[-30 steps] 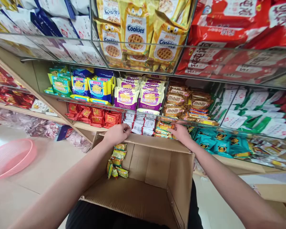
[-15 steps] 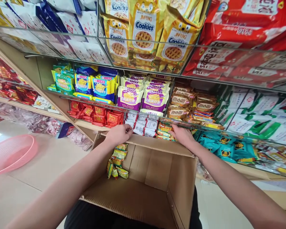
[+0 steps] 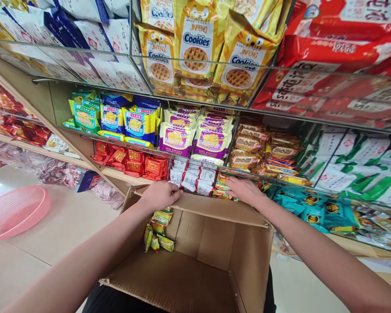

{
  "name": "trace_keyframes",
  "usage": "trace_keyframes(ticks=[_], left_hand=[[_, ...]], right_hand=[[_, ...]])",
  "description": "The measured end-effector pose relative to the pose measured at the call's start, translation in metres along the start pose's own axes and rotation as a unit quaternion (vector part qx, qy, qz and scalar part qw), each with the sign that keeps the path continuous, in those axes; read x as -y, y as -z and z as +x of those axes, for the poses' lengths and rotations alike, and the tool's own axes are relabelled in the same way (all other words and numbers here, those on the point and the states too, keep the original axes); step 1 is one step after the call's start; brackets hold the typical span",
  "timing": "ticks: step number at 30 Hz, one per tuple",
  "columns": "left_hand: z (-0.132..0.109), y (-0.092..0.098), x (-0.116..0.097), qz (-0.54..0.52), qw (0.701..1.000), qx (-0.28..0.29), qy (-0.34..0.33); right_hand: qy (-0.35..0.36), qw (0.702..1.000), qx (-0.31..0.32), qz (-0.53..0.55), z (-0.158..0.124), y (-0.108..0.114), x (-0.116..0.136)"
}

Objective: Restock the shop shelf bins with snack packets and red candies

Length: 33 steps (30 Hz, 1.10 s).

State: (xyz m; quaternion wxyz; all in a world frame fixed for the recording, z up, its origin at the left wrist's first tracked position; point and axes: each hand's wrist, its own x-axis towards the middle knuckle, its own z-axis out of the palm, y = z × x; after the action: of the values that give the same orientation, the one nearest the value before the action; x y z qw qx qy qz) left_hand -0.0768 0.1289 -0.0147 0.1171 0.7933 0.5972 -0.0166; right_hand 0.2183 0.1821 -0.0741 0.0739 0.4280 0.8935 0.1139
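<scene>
An open cardboard box (image 3: 215, 230) rests in front of me against a snack shelf. My left hand (image 3: 161, 194) is closed over the box's far rim at the left. On the right of that rim my right hand (image 3: 246, 190) has its fingers curled over the edge, right beside the yellow-orange packets (image 3: 222, 184) in the low shelf bin. A few small yellow-green snack packets (image 3: 158, 228) lie in the box's far left corner. The rest of the box floor is bare cardboard.
Glass-fronted shelves hold white-red packets (image 3: 192, 176), red packets (image 3: 133, 163), purple soda biscuit bags (image 3: 195, 139), brown packs (image 3: 263, 150), teal packs (image 3: 306, 208) and Cookies bags (image 3: 195, 43). A pink plastic basket (image 3: 14, 211) lies on the tiled floor at left.
Both hands keep the same hold on the box's far rim. The box and hands sit slightly lower in view and a little closer to the shelf.
</scene>
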Motion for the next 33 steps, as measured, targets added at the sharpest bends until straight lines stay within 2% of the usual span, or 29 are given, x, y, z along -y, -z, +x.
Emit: trace_keyframes(ticks=[3, 5, 9, 11, 13, 16, 23, 28, 33], left_hand=[[-0.008, 0.000, 0.000, 0.007, 0.998, 0.017, -0.063], [-0.010, 0.000, 0.000, -0.004, 0.997, 0.014, -0.078], [-0.007, 0.000, 0.000, -0.051, 0.998, 0.017, -0.030], [-0.004, -0.001, 0.000, -0.052, 0.998, 0.017, -0.012], [-0.002, -0.002, 0.000, -0.038, 0.999, 0.016, -0.005], [-0.001, -0.002, 0.001, -0.021, 1.000, 0.016, -0.007], [0.002, 0.000, 0.001, -0.035, 0.999, 0.002, -0.012], [0.002, 0.000, 0.001, -0.042, 0.999, -0.002, 0.000], [0.002, -0.001, 0.002, -0.038, 0.999, -0.013, -0.007]], right_hand=[[-0.020, 1.000, -0.010, -0.001, 0.000, 0.002, 0.004], [-0.021, 1.000, -0.016, -0.002, -0.002, 0.004, 0.006], [-0.014, 1.000, -0.008, 0.010, -0.005, 0.008, 0.007], [0.018, 1.000, 0.000, 0.022, -0.006, 0.008, 0.008], [0.047, 0.998, 0.008, 0.029, -0.006, 0.007, 0.008], [0.053, 0.998, 0.014, 0.023, -0.004, 0.005, 0.010], [0.010, 1.000, 0.010, 0.027, -0.002, 0.001, 0.010], [-0.100, 0.993, -0.053, 0.022, 0.001, -0.003, 0.008], [-0.147, 0.988, -0.038, -0.002, 0.000, -0.001, 0.009]])
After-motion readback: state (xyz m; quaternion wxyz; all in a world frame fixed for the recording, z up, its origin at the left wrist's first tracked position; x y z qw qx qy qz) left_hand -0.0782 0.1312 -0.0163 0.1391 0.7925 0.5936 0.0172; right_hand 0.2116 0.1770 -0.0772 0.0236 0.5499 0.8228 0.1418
